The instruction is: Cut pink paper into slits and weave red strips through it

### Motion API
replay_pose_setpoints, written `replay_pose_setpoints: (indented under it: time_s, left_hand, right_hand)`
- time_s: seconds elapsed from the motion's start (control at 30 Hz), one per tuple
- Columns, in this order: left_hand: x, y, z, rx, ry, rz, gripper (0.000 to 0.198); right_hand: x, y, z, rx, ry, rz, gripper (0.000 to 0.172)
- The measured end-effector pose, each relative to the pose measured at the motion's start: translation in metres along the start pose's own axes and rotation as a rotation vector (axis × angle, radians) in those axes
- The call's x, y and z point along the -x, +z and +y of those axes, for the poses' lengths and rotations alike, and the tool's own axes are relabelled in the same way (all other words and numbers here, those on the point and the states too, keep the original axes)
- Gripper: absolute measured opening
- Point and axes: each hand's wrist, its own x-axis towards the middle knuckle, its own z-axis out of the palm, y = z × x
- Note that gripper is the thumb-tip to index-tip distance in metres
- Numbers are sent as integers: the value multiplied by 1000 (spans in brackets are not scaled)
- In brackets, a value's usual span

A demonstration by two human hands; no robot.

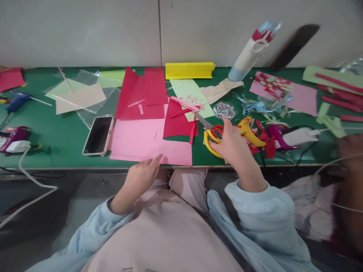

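My right hand (231, 143) rests on the yellow and red handles of a pair of scissors (211, 136), fingers curled over them; the blades point up and left toward a pink strip (184, 104) on pale green paper (193, 94). My left hand (141, 175) hovers at the table's front edge, fingers loosely curled, its fingertips touching the near edge of a large pink sheet (147, 141). Dark red paper (177, 122) lies beside the pink sheet, and bigger red sheets (143, 92) sit behind.
A phone (98, 135) lies left of the pink sheet. A dish of googly eyes (224, 110), a purple glue gun (283, 136), a yellow folded card (189, 70), a white tube (249, 53) and woven pink paper (283, 90) crowd the green table (56, 132). Another person sits at right (350, 181).
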Motion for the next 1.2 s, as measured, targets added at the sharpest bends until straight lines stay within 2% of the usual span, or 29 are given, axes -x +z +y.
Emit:
replay_pose_setpoints:
  time_s: [0.13,0.27,0.37,0.43,0.47,0.53,0.57,0.63,0.7,0.8,0.87,0.93,1.1,1.2]
  left_hand:
    - [-9,2,7,-9,48,-25,35]
    - [-15,6,12,-12,128,27,24]
    - [-17,7,11,-17,161,67,17]
    - [-18,6,9,-21,183,97,17]
    - [-19,4,7,-24,194,124,17]
    - [-22,-1,3,-38,243,249,18]
    - [-25,-4,2,-49,287,348,19]
    - [-30,-11,-2,-67,385,569,20]
    - [-36,-17,-5,-61,444,733,22]
    - [-44,-22,-12,-39,474,844,23]
    - [-47,-21,-18,-40,442,839,19]
    - [-47,-17,-25,-46,388,777,14]
    - [-34,3,-43,-124,284,493,18]
    - [-22,13,-50,-141,245,399,22]
  right_hand:
    - [3,1,15,-323,36,-31,85]
    - [14,7,27,-840,90,-112,75]
    - [32,12,35,-1249,248,-314,64]
    - [47,14,39,-1435,347,-478,49]
    - [56,16,40,-1490,349,-535,47]
    - [74,20,43,-1581,279,-657,56]
    - [83,22,43,-1621,255,-686,62]
    - [100,29,43,-1679,229,-748,64]
    - [115,36,42,-1747,195,-825,64]
    - [130,44,36,-1838,169,-862,63]
    - [137,45,32,-1841,160,-901,62]
    - [143,45,27,-1836,161,-958,60]
    - [154,51,15,-1838,284,-1101,54]
    - [159,59,8,-1828,315,-1140,59]
